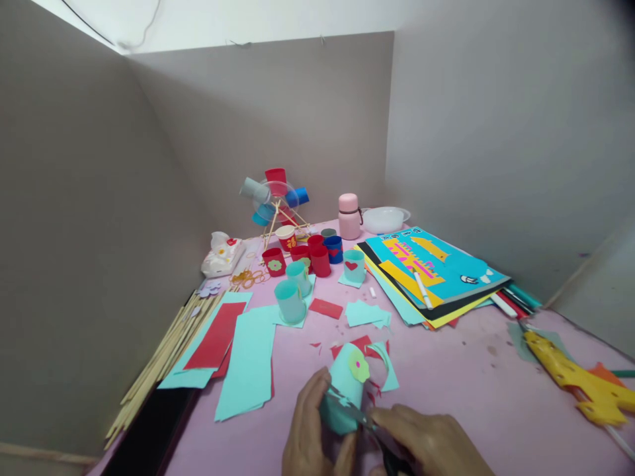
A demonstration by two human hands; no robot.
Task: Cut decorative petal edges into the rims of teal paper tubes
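My left hand (310, 430) is wrapped round a light teal paper cup (344, 387) lying tilted near the table's front edge; a pale green flower sticker (359, 365) is on its side. My right hand (431, 439) grips a pair of scissors (360, 418), whose blades rest against the cup's rim. Red and teal paper scraps (377, 357) lie just beyond the cup.
Teal and red paper sheets (238, 350) and wooden sticks (163, 360) lie at left. Behind stand several red, blue and teal cups (307, 261), a cup wheel model (275, 198), a pink bottle (349, 216), a white bowl (384, 218). Stacked coloured paper (431, 271) and a yellow glue gun (580, 380) sit right.
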